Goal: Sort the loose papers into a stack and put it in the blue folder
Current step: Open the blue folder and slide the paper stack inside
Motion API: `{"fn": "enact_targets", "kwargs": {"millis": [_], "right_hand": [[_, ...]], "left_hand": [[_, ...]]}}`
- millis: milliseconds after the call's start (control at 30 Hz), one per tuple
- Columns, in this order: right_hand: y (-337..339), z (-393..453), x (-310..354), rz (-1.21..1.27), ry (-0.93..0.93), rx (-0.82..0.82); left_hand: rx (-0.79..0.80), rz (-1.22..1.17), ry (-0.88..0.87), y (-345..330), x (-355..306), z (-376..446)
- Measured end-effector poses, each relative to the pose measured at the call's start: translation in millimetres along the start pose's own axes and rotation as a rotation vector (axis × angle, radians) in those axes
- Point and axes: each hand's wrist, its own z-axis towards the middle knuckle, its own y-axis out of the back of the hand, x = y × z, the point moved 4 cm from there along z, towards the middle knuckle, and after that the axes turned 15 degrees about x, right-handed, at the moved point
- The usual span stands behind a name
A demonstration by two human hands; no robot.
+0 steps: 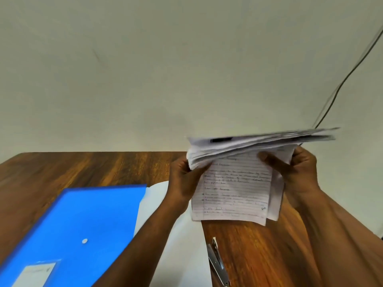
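**Squaring the papers before they go in the folder**

At the table's (83,168) left near corner the blue folder (83,224) lies flat and shut, its snap button facing up, with a white sheet (165,235) poking out from under its right edge. My left hand (182,181) grips the left edge of the papers (238,183), and my right hand (296,175) pinches their right side, thumb across the front. I hold the bundle in the air above the table's far right part; the top sheets flop over, blurred, and a lined handwritten page hangs toward me.

I judge I am mid-gather: the edges are not yet even. Next I need to tap them square, then open the folder, which takes a free hand.

A stapler (217,264) lies near the table's front edge, below the papers. A cable (342,83) hangs down the wall on the right.
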Motion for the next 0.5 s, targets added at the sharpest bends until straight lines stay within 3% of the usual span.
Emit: {"fn": "enact_targets", "kwargs": {"millis": [133, 300, 500], "right_hand": [[1, 5, -21, -0.040, -0.041, -0.170], [2, -6, -26, -0.102, 0.028, -0.211], [-13, -12, -24, -0.056, 0.037, -0.160]], "left_hand": [[-0.107, 0.111, -0.005, 0, 17, 7], [-0.109, 0.208, -0.053, -21, 27, 7], [-0.120, 0.063, 0.012, -23, 35, 5]]}}
